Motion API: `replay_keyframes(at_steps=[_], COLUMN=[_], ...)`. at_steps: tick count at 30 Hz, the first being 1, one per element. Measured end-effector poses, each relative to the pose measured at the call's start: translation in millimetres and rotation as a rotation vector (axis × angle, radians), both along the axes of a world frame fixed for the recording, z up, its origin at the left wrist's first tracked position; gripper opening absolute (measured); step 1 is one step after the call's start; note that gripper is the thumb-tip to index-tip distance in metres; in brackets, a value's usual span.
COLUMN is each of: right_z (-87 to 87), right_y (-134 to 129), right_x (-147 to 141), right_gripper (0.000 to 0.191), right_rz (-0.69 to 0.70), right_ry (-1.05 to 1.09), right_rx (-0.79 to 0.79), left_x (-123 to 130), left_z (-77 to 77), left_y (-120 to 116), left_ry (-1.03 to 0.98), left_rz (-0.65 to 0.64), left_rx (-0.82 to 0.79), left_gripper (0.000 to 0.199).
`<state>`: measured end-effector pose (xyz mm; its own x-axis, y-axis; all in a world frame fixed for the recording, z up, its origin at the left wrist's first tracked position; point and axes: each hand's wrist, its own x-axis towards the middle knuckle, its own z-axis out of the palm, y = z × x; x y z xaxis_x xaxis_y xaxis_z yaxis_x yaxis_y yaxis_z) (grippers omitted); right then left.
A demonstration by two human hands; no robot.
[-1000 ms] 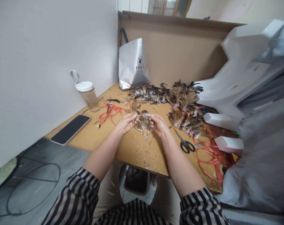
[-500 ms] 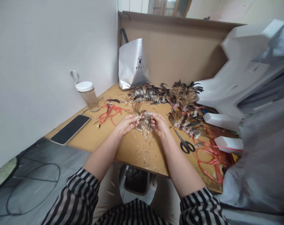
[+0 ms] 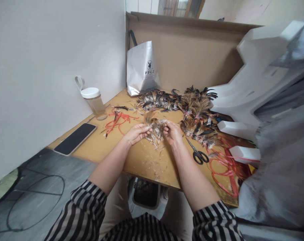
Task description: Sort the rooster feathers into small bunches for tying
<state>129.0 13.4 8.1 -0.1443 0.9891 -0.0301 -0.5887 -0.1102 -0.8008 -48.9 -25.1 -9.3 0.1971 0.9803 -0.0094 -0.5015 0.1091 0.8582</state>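
Note:
My left hand (image 3: pixel 139 133) pinches brown feathers (image 3: pixel 149 117) by their pale quill ends, and they stand up above its fingertips. Opposite it, my right hand (image 3: pixel 172 132) has thumb and fingers closed on a whitish feather (image 3: pixel 163 122). Between the hands lies a small loose pile of brown and white feathers (image 3: pixel 155 135) on the table. Tied bunches of feathers (image 3: pixel 201 130), with red at their bases, lie to the right of my right hand. Black-handled scissors (image 3: pixel 199 156) rest open below those bunches.
Red strips (image 3: pixel 118 121) lie left on the wooden table (image 3: pixel 142 165), and more red ribbon (image 3: pixel 224 170) at right. A phone (image 3: pixel 75 139), a lidded cup (image 3: pixel 93 102), a silver bag (image 3: pixel 140 70) and a feather heap (image 3: pixel 159 99) stand around. White foam (image 3: pixel 257 73) borders the right side.
My right hand has shifted slightly to the right, widening the gap between the hands. My left hand stays nearly where it was, still pinching feathers.

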Motion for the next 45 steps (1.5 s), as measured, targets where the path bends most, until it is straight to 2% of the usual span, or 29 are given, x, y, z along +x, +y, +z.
replay_keyframes(at_steps=[4,13,17,23,27,36,40,45], right_z=[-1.1,-2.8,-5.1,-4.6,-3.3,-7.8,-5.6,-8.3], right_y=[3,-5,-14,-23,-27,-25,-26,-29], right_x=[4,-9,-22,-29,-30,-32,-31,-33], right_gripper=[0.021,0.011,0.014,0.020,0.024,0.029,0.030,0.029], right_rz=[-0.005,0.132,0.171,0.086,0.139,0.148,0.129,0.195], right_ry=[0.058,0.195,0.059,-0.341,-0.537,-0.458,-0.509,-0.593], right_rx=[-0.023,-0.100,-0.054,0.095,0.117,0.056,0.093,0.127], left_x=[0,3,4,3,4,6,6,9], left_z=[1.2,-1.5,-3.0,-5.5,-5.8,-5.6,-6.5,-7.3], left_y=[0,1,2,6,6,6,6,5], left_ry=[-0.009,-0.069,-0.081,-0.119,-0.101,-0.078,-0.073,-0.071], left_rz=[0.017,0.049,0.036,0.074,0.096,0.109,0.114,0.115], left_rx=[-0.006,-0.035,-0.026,0.001,-0.001,0.020,0.007,0.022], left_gripper=[0.014,0.017,0.018,0.017,0.015,0.017,0.019,0.020])
